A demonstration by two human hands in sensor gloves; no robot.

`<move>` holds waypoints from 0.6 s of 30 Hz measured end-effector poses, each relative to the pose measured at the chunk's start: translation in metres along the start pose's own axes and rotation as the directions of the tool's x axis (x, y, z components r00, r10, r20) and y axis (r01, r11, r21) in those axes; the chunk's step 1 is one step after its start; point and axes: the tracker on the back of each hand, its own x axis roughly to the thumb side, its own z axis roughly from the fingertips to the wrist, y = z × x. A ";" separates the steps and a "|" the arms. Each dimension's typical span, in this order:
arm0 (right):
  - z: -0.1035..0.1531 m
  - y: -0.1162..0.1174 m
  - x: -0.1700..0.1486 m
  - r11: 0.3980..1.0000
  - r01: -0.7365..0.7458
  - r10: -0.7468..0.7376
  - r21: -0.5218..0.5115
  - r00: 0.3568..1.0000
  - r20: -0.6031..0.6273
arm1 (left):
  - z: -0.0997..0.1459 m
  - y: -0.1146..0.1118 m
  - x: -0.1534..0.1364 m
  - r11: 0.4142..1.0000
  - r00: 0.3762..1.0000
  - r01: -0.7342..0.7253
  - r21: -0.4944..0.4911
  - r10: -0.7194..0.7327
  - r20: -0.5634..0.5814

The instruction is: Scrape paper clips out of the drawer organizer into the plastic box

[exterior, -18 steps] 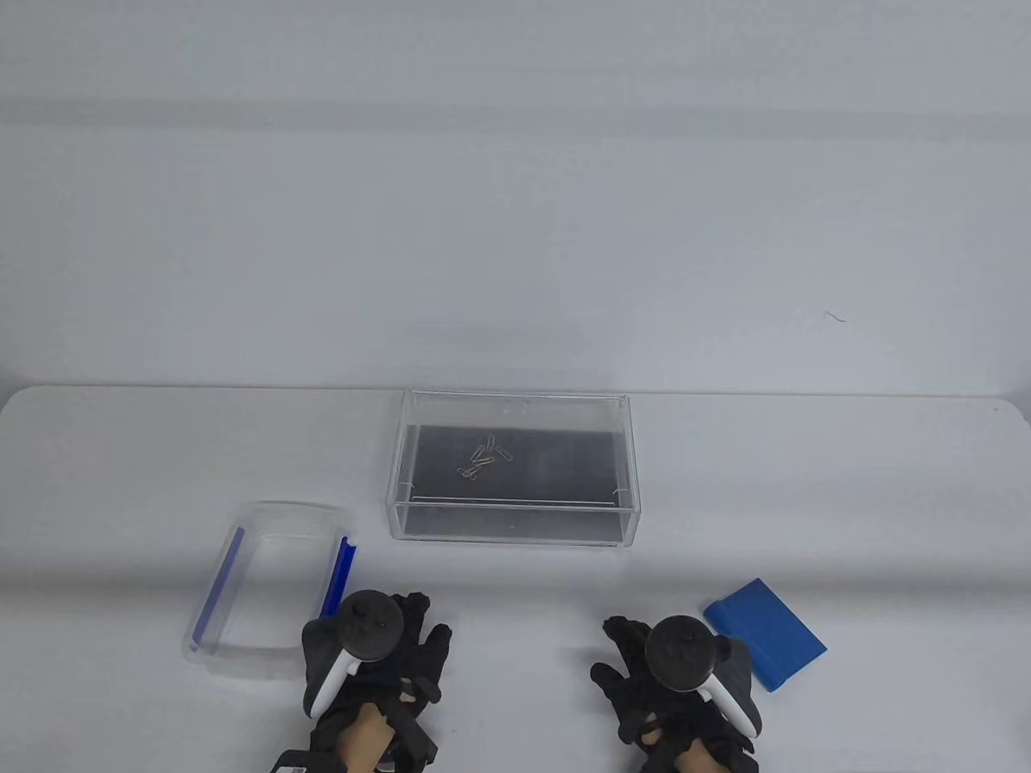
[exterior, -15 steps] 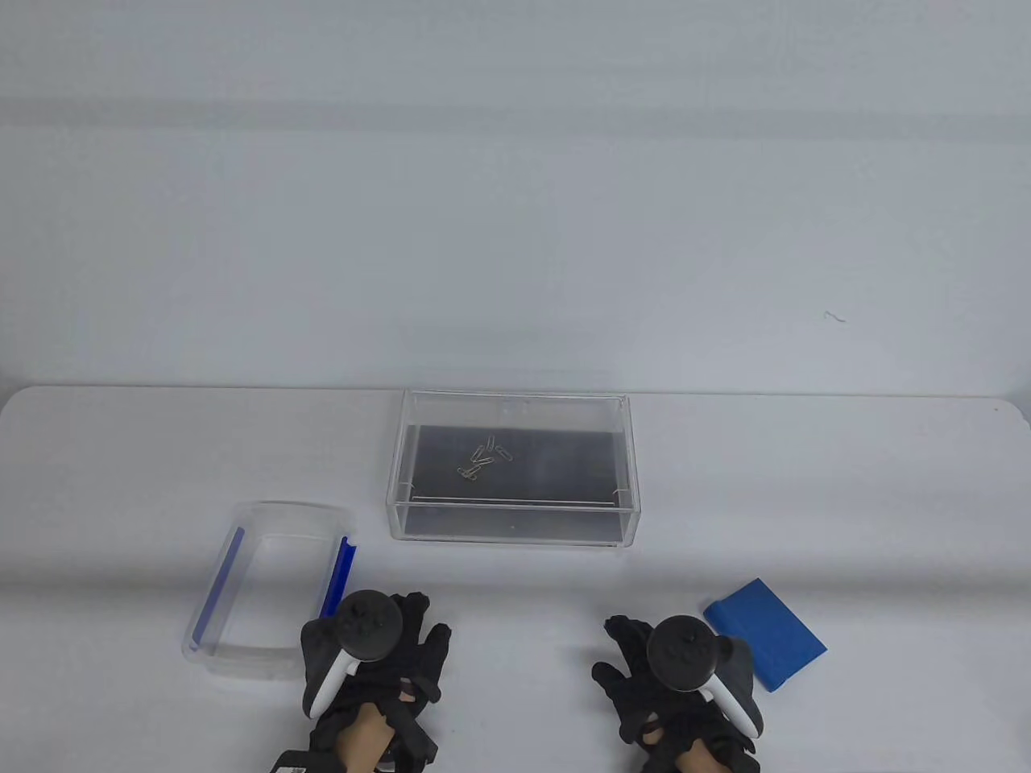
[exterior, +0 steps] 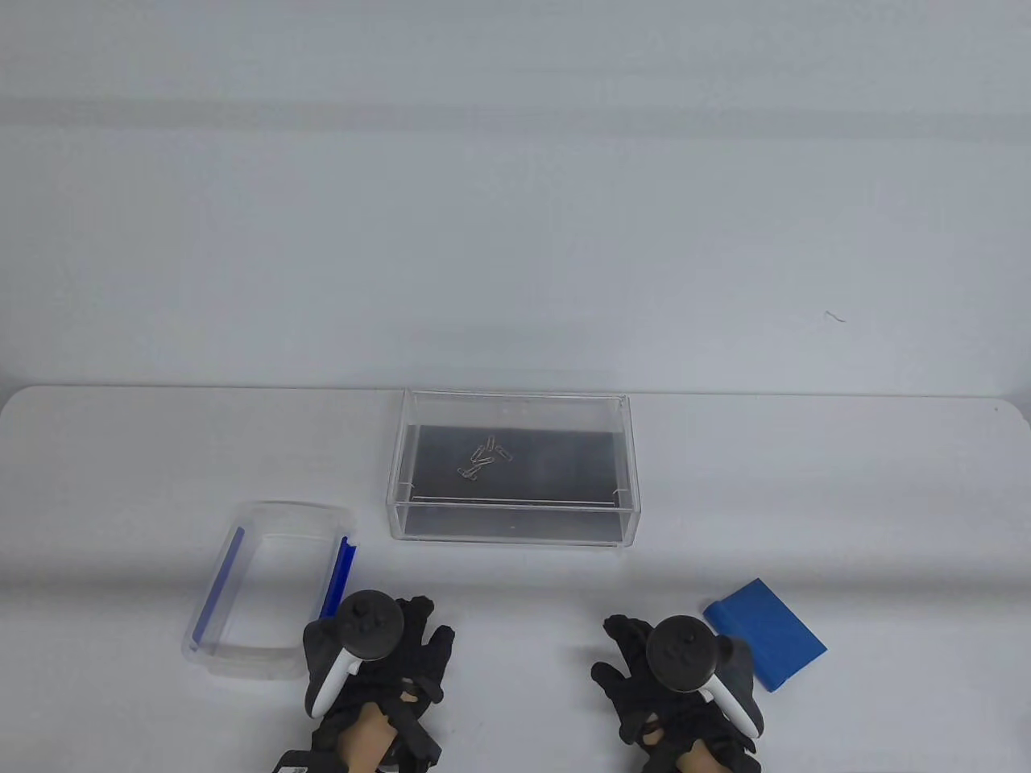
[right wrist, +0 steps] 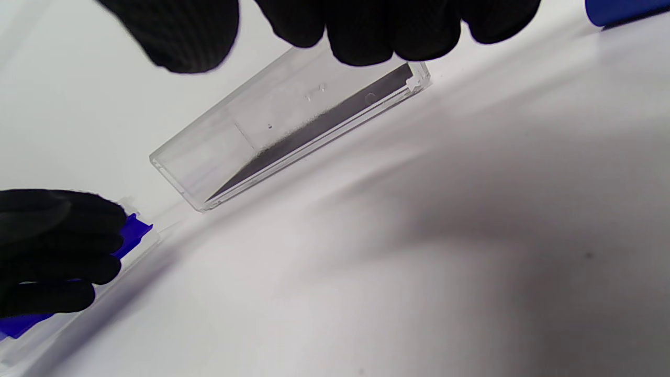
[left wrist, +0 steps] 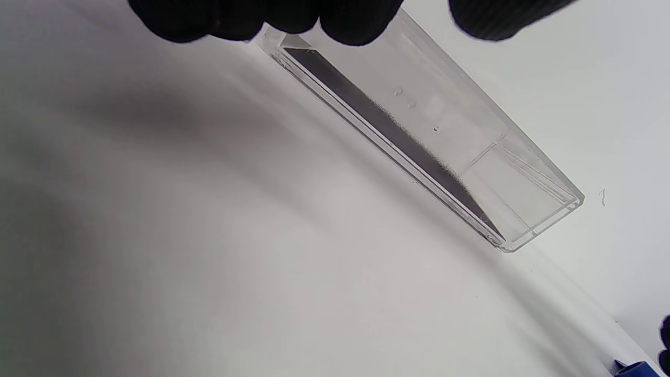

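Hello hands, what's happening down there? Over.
Left hand and right hand empty, on table. Paper clips still in drawer organizer. Plastic box empty. Nothing blocking.

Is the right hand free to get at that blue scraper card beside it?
Probably yes. The right hand holds nothing and lies flat on the table, with the blue card just to its right and nothing between them.

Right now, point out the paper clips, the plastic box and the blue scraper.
paper clips [exterior: 486, 457], table view, middle of the cluster inside the organizer.
plastic box [exterior: 216, 582], table view, its left blue-edged wall.
blue scraper [exterior: 766, 633], table view, centre of its flat face.
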 end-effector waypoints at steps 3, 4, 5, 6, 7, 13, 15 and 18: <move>0.001 -0.001 0.000 1.000 0.006 -0.006 -0.009 1.000 0.003 | 0.001 0.000 0.000 1.000 1.000 0.005 0.000 -0.005 -0.004; 0.001 -0.002 0.000 1.000 0.009 -0.009 -0.011 1.000 0.004 | 0.001 0.001 0.000 1.000 1.000 0.005 0.000 -0.005 -0.004; 0.001 -0.003 -0.001 1.000 0.013 -0.013 -0.015 1.000 0.002 | 0.001 0.001 0.000 1.000 1.000 0.005 0.001 -0.005 -0.005; 0.002 -0.004 -0.001 1.000 0.015 -0.015 -0.026 1.000 0.001 | 0.002 0.001 0.000 1.000 1.000 0.003 0.005 -0.003 -0.005; 0.002 -0.006 -0.002 0.999 0.014 -0.014 -0.036 1.000 0.000 | 0.002 0.001 -0.001 1.000 1.000 -0.002 0.006 0.002 -0.005; 0.005 -0.021 -0.011 0.984 -0.017 0.007 -0.179 0.998 -0.061 | 0.002 0.000 -0.001 1.000 1.000 0.010 -0.005 -0.010 -0.007; 0.007 -0.028 -0.016 0.974 -0.015 -0.003 -0.225 0.997 -0.083 | 0.002 0.000 -0.001 1.000 1.000 0.006 -0.004 -0.006 -0.006; 0.009 -0.037 -0.025 0.960 -0.021 -0.012 -0.278 0.993 -0.117 | 0.002 0.000 -0.001 1.000 1.000 -0.001 -0.006 0.001 -0.005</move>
